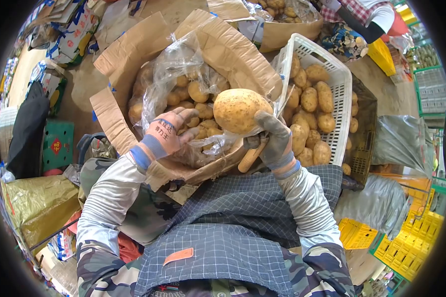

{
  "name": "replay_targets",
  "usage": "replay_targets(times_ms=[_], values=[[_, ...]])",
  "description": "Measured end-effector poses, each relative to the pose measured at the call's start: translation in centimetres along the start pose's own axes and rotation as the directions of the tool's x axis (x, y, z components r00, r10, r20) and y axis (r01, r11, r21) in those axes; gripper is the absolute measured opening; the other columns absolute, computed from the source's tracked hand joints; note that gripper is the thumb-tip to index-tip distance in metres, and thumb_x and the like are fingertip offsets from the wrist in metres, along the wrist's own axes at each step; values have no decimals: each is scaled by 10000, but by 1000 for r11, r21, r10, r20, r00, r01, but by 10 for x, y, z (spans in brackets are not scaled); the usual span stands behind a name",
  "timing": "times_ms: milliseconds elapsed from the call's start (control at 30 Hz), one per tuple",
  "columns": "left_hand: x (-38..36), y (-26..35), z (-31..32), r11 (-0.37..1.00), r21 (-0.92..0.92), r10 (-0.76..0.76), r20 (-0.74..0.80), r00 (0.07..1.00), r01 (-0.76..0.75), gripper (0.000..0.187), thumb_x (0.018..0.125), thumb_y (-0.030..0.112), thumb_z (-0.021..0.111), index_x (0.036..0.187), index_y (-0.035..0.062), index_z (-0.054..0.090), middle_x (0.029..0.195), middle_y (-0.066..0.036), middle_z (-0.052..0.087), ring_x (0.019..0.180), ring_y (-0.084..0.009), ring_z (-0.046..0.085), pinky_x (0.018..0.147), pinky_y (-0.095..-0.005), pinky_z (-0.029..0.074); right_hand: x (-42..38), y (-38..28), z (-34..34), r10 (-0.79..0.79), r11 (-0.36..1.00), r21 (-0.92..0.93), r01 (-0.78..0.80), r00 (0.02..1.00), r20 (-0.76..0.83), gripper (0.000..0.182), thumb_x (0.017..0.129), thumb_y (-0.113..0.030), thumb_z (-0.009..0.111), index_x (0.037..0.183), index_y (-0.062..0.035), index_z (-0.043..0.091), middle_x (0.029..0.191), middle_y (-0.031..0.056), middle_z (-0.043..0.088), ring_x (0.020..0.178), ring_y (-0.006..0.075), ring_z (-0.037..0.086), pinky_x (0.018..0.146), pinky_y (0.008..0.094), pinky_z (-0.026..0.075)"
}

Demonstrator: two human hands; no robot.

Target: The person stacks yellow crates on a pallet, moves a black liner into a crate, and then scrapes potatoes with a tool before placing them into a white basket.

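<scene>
My right hand (275, 141), in a dirty grey glove, is closed on a large potato (242, 111), thumb against its side. The same hand also grips a wooden-handled knife (252, 157), whose thin blade points up beside the potato. My left hand (168, 131), in a worn glove with dark lettering, hangs over the near left part of a cardboard box (243, 54), fingers apart and nothing held. Inside the box, several potatoes (198, 92) lie in a clear plastic bag (178, 62). The potato in my right hand hides part of them.
A white plastic crate (343, 106) full of potatoes stands to the right, against a dark crate (366, 133) with more potatoes. Another potato box (287, 37) is at the back. A person's arm (359, 27) shows at upper right. Yellow crates (411, 242) stack at lower right.
</scene>
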State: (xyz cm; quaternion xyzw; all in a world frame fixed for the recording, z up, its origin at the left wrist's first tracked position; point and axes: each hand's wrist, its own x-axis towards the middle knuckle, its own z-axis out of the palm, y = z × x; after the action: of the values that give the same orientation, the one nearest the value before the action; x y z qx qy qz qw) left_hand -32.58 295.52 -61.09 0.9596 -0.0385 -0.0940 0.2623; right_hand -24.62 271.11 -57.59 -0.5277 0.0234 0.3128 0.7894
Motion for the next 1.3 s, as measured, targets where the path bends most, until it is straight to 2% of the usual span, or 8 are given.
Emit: replay_targets(times_ms=[200,467,567,633,733,867,1000,1300], values=[[7,21,-7,613,-788,86,1,996,-53,572,789,92,697,1303,5,461,1144,-119,582,1028,-185,561,889,-314,459,-3,-2,11,-27,999,-41,25,999,-39,351,823,-210,529,1056,51,563,680,70,575,511,106,506,472,223,426],[14,44,-5,724,-636,80,-308,948,-267,655,799,145,710,1358,18,393,1220,-125,538,1046,-172,559,900,-287,464,-6,9,22,-60,979,-194,64,998,25,430,760,-121,679,1147,4,541,805,49,623,537,104,554,477,227,456],[19,14,-11,228,-971,-250,8,968,67,422,926,275,536,1265,27,494,1040,-99,636,934,-176,617,803,-297,509,2,13,8,115,992,52,-113,993,-26,433,758,-134,697,1126,8,518,728,60,599,499,131,567,455,239,489],[24,-28,-6,159,-985,-463,-17,886,65,371,953,288,489,1224,36,526,998,-92,654,873,-168,634,744,-295,518,-8,-18,-25,-150,958,-248,143,989,-11,226,898,-240,546,980,-32,574,795,77,620,628,129,606,507,251,521],[16,-78,-13,287,-958,-615,-178,768,8,351,943,262,521,1211,36,526,965,-79,651,789,-133,624,678,-261,501,-10,-100,-145,-359,866,382,322,933,30,239,895,-241,574,1016,-35,564,803,53,577,567,128,498,543,279,454],[0,-101,11,571,-807,-429,-138,893,149,348,919,274,557,1155,19,566,958,-94,643,809,-152,620,735,-277,503,-77,-166,-279,-518,839,-110,532,722,-459,333,916,-382,526,969,-55,562,705,26,534,497,103,440,477,222,374],[24,-70,49,864,-45,-495,111,862,502,557,830,352,632,1259,22,503,1172,-124,604,1135,-239,558,966,-366,433,-124,-106,-503,-458,885,-440,151,453,-765,315,874,-388,585,968,-87,598,618,42,531,509,155,500,437,258,404],[78,-116,137,521,649,-790,119,602,555,819,761,307,671,1435,70,271,1432,-180,344,1291,-330,393,1051,-372,369,-93,7,-505,376,916,394,-70,487,-788,387,837,-369,599,1110,-95,619,1005,102,673,845,307,634,745,466,543]])
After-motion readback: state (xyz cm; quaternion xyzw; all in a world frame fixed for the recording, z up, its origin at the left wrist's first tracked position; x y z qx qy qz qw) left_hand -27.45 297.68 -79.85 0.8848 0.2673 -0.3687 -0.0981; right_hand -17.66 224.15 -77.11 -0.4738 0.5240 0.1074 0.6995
